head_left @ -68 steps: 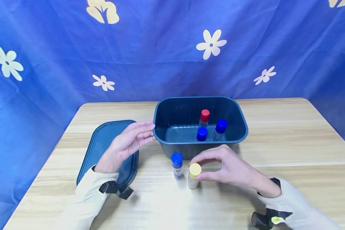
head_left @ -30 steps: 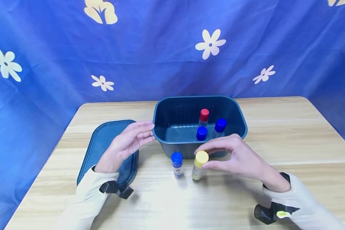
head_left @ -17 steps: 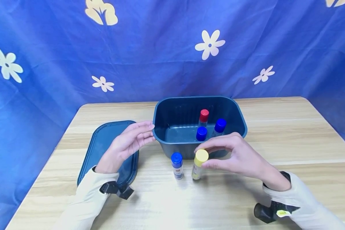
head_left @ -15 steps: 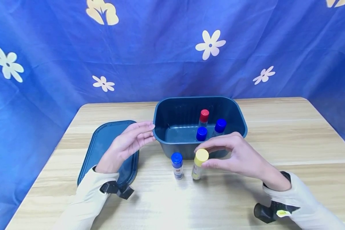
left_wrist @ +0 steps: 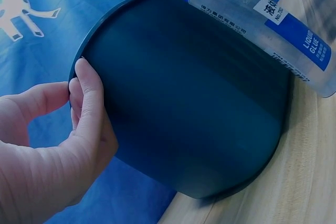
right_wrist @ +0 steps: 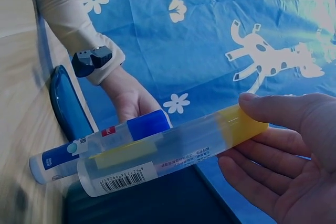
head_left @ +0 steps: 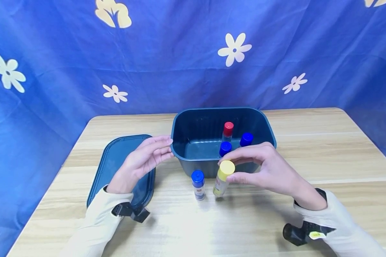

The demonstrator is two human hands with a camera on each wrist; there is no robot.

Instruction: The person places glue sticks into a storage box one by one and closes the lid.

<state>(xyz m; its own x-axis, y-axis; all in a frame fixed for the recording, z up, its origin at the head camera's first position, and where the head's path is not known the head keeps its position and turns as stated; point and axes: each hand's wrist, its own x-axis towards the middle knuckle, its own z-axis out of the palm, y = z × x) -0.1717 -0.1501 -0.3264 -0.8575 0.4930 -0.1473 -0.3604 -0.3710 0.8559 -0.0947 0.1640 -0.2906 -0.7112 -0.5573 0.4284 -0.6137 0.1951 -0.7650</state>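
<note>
Relaxed left hand (head_left: 148,156) touched bin (head_left: 211,167), nine-o'clock rim; right hand (head_left: 266,169) pinched yellow-capped bottle (head_left: 222,179), clear of nine-o'clock blue-capped bottle (head_left: 198,185).

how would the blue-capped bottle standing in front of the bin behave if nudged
The blue-capped bottle would probably tip easily, being tall and narrow. Once down, it would likely roll, since its body is round. Its smooth, clear wall looks like plastic, so it may be a little slippery but should hold its shape.
</note>
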